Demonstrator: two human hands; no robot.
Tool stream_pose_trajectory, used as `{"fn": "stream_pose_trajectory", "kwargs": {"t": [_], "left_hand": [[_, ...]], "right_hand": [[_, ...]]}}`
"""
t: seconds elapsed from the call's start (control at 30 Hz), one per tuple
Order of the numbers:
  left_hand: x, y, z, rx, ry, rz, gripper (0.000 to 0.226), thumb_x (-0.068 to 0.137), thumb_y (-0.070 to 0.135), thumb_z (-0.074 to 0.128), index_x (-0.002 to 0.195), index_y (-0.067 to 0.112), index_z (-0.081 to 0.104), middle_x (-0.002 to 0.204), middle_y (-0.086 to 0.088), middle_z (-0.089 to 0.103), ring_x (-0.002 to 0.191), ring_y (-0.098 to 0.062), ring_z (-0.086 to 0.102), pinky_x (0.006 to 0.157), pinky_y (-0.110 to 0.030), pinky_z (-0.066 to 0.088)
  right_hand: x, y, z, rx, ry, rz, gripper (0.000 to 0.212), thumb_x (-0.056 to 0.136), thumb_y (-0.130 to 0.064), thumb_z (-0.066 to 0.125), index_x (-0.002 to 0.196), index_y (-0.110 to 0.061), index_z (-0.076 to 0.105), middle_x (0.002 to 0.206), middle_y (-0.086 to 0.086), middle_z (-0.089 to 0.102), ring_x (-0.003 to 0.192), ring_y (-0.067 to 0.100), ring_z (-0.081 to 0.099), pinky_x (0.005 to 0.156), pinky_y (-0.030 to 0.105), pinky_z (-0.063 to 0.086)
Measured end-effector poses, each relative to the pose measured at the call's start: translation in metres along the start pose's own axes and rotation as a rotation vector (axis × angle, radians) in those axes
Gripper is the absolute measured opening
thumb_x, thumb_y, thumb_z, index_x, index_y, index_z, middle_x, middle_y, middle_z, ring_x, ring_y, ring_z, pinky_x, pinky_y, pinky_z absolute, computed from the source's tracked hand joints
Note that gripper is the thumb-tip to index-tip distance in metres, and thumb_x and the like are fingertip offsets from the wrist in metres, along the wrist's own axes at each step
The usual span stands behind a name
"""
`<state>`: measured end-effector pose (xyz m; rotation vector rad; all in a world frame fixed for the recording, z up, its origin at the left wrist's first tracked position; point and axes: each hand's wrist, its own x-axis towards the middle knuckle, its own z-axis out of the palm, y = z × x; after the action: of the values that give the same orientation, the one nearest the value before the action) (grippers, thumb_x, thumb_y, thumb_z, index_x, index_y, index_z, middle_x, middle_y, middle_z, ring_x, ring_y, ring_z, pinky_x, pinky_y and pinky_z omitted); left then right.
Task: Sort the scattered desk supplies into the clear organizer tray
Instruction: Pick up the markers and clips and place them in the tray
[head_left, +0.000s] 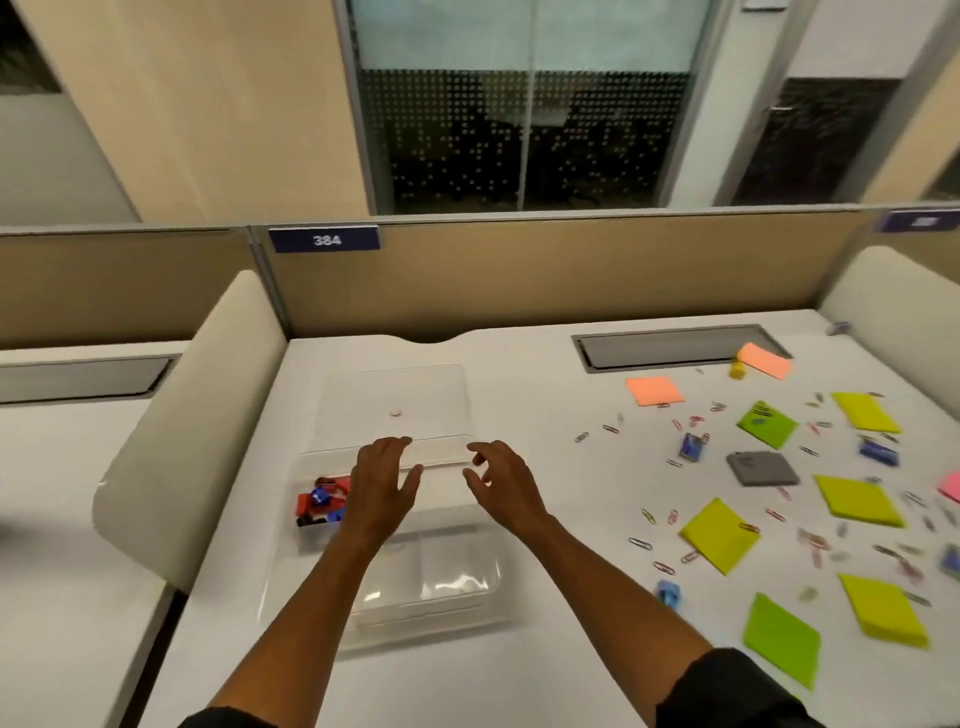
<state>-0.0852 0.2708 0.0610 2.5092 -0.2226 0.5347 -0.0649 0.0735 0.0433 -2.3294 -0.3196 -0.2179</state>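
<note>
Head view, left to right. White table (519, 374) inside a cubicle, panel label 384 (324, 240) behind it. Clear tray (447, 597) sits left of centre, lid (395, 395) hinged open and lying flat behind it, small round stud on the lid. Tray's far-left compartment holds a pile of red and blue binder clips (322, 504); near compartments look empty, hard to be sure through the glare. Both hands hover over the tray's far half, palms down. Left hand (382, 486) is spread, fingers loose, nothing in it, just right of the clip pile. Right hand (501, 483) is beside it, fingers curled, also empty; contact with the tray cannot be judged. Right half of the table is scattered: paper clips (641, 543) in mixed colours, orange notes (654, 391), a grey pad (761, 467), yellow-green note pads (719, 535), a blue clip (667, 592) near the front edge, more blue clips further right, blurred. All well apart from the tray.
</note>
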Motion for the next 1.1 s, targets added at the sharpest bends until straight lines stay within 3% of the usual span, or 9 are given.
{"fn": "stream_pose_trajectory", "kwargs": {"t": [0.2, 0.57, 0.7, 0.8, 0.93, 1.1], "left_hand": [[-0.004, 0.047, 0.035, -0.111, -0.067, 0.14, 0.039, 0.083, 0.017, 0.069, 0.12, 0.008, 0.058, 0.117, -0.011, 0.061, 0.108, -0.029, 0.052, 0.092, -0.035, 0.042], [-0.027, 0.125, 0.097, -0.256, -0.211, 0.267, 0.036, 0.084, 0.019, 0.069, 0.117, 0.011, 0.057, 0.114, -0.005, 0.061, 0.103, -0.026, 0.051, 0.086, -0.037, 0.047], [-0.041, 0.149, 0.116, -0.299, -0.3, 0.283, 0.042, 0.082, 0.028, 0.069, 0.119, 0.012, 0.057, 0.115, -0.004, 0.06, 0.101, -0.025, 0.051, 0.083, -0.033, 0.046], [-0.052, 0.163, 0.132, -0.307, -0.485, 0.271, 0.058, 0.078, 0.042, 0.072, 0.126, 0.017, 0.053, 0.12, -0.002, 0.056, 0.106, -0.022, 0.052, 0.088, -0.03, 0.046], [-0.064, 0.186, 0.151, -0.242, -0.783, 0.233, 0.087, 0.067, 0.058, 0.074, 0.14, 0.03, 0.035, 0.124, 0.002, 0.044, 0.112, -0.015, 0.045, 0.094, -0.029, 0.044], [-0.071, 0.211, 0.17, -0.171, -0.95, 0.162, 0.123, 0.041, 0.084, 0.065, 0.146, 0.037, 0.021, 0.127, 0.002, 0.039, 0.114, -0.017, 0.046, 0.097, -0.032, 0.044]], "right_hand": [[-0.04, 0.031, -0.04, -0.075, 0.116, 0.111, 0.034, 0.087, -0.025, 0.064, 0.12, -0.017, 0.058, 0.1, -0.002, 0.059, 0.068, 0.012, 0.057, 0.071, 0.028, 0.051], [-0.117, 0.083, -0.1, -0.161, 0.211, 0.29, 0.035, 0.088, -0.025, 0.063, 0.122, -0.018, 0.057, 0.101, 0.0, 0.059, 0.074, 0.014, 0.058, 0.072, 0.027, 0.051], [-0.138, 0.106, -0.119, -0.166, 0.247, 0.365, 0.034, 0.088, -0.026, 0.063, 0.122, -0.021, 0.057, 0.101, -0.003, 0.059, 0.08, 0.011, 0.057, 0.072, 0.02, 0.047], [-0.151, 0.122, -0.134, -0.158, 0.273, 0.398, 0.034, 0.087, -0.024, 0.064, 0.12, -0.02, 0.058, 0.1, -0.002, 0.059, 0.075, 0.014, 0.059, 0.072, 0.025, 0.048], [-0.168, 0.148, -0.153, -0.156, 0.302, 0.433, 0.031, 0.086, -0.022, 0.065, 0.117, -0.018, 0.06, 0.098, 0.0, 0.059, 0.072, 0.016, 0.06, 0.07, 0.031, 0.05], [-0.184, 0.179, -0.177, -0.16, 0.299, 0.41, 0.031, 0.087, -0.022, 0.066, 0.117, -0.016, 0.06, 0.097, 0.002, 0.06, 0.072, 0.019, 0.059, 0.068, 0.027, 0.047]]}}
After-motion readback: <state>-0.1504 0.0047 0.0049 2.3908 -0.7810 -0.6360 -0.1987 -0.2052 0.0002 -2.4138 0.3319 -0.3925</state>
